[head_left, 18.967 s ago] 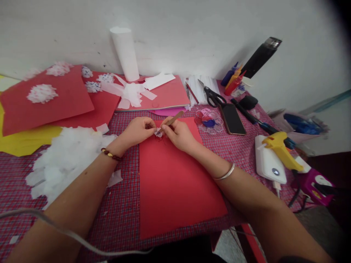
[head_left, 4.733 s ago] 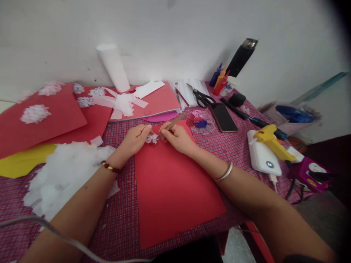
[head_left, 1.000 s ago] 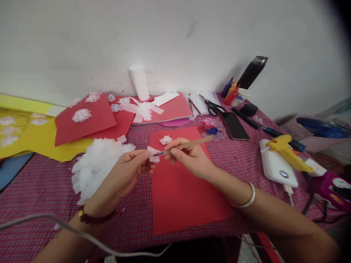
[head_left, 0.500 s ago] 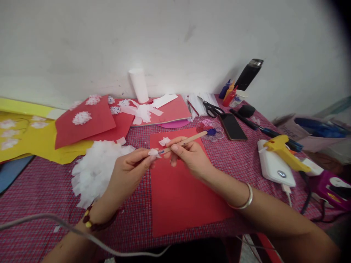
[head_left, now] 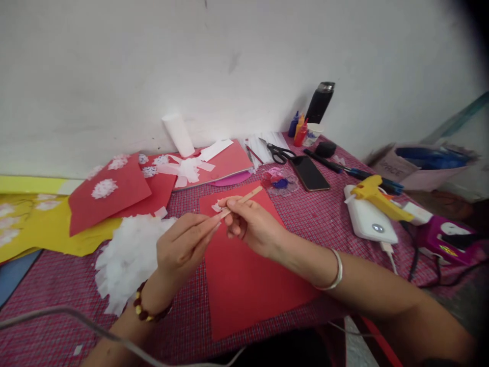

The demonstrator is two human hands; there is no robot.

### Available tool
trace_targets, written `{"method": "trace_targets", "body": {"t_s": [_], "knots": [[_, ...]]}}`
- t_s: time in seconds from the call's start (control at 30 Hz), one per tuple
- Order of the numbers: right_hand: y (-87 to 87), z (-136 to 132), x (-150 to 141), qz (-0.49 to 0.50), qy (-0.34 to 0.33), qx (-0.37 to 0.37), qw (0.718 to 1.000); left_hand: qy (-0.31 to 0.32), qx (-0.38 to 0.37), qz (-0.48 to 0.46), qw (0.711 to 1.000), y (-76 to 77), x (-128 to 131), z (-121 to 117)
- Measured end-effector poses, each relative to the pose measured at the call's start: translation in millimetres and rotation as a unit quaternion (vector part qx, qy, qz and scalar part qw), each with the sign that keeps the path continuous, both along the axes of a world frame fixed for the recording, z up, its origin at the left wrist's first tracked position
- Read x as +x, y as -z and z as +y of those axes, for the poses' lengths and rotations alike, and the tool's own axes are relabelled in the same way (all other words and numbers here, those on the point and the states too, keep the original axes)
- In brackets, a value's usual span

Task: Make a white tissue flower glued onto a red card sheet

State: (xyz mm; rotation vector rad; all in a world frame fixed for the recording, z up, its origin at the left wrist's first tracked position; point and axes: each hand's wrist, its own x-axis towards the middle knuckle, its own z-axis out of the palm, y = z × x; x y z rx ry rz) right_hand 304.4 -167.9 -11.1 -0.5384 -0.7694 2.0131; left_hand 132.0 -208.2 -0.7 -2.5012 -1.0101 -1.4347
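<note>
My right hand (head_left: 255, 224) pinches a flat wooden craft stick (head_left: 252, 193), its free end pointing up and to the right. At the stick's lower end, my left hand (head_left: 185, 242) is closed in a pinch around a small piece of white tissue paper, now mostly hidden by the fingers. Both hands are over a red sheet of paper (head_left: 244, 285). Just behind the fingertips, a small white tissue flower (head_left: 216, 206) sits on that sheet, partly covered. Left of my left hand lies a pile of white tissue pieces (head_left: 126, 255).
Behind are red sheets with tissue flowers (head_left: 104, 188), a white roll (head_left: 179, 135) and scissors (head_left: 280, 153). A paint palette (head_left: 280, 182), phone (head_left: 310, 173), paint bottles (head_left: 301, 133), yellow glue gun (head_left: 376, 193) and white power bank (head_left: 369, 219) stand right. A cable (head_left: 76, 318) crosses the front left.
The stick's painted tip has gone from view between my left fingers, and the tissue piece is now mostly covered. My hands have drawn closer together. The whole view has shifted slightly.
</note>
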Motion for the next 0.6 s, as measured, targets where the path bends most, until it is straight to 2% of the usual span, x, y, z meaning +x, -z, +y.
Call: {"method": "trace_targets", "body": {"t_s": [0.07, 0.13, 0.17, 0.2, 0.27, 0.3, 0.33, 0.37, 0.4, 0.47, 0.6], "knots": [[-1.6, 2, 4, -0.004, -0.027, -0.003, 1.0, -0.026, -0.022, -0.03, 0.999, 2.7, 1, -1], [-6.3, 8, 10, -0.017, -0.039, 0.053, 0.998, -0.077, -0.126, -0.133, 0.98, 0.3, 3, 1], [-10.1, 11, 14, -0.029, -0.03, 0.102, 0.994, -0.092, -0.204, -0.206, 0.953, -3.4, 5, 4], [-14.8, 15, 17, -0.048, -0.009, 0.159, 0.986, -0.094, -0.284, -0.283, 0.911, -8.7, 8, 8], [-25.2, 22, 23, -0.096, 0.049, 0.255, 0.961, -0.031, -0.417, -0.402, 0.815, -22.2, 13, 18], [-30.2, 25, 25, -0.12, 0.078, 0.285, 0.948, -0.005, -0.461, -0.422, 0.781, -29.1, 16, 23], [-34.3, 27, 26, -0.14, 0.102, 0.299, 0.938, 0.016, -0.486, -0.433, 0.759, -35.3, 19, 27], [-37.4, 29, 27, -0.155, 0.121, 0.302, 0.933, 0.031, -0.496, -0.435, 0.751, -40.1, 22, 30], [-39.2, 29, 27, -0.164, 0.137, 0.297, 0.931, 0.039, -0.49, -0.434, 0.755, -43.1, 25, 31], [-39.4, 30, 26, -0.166, 0.155, 0.281, 0.932, 0.047, -0.449, -0.42, 0.787, -43.6, 31, 29], [-32.7, 29, 20, -0.124, 0.158, 0.256, 0.945, -0.005, -0.331, -0.302, 0.894, -31.7, 35, 21]]}}
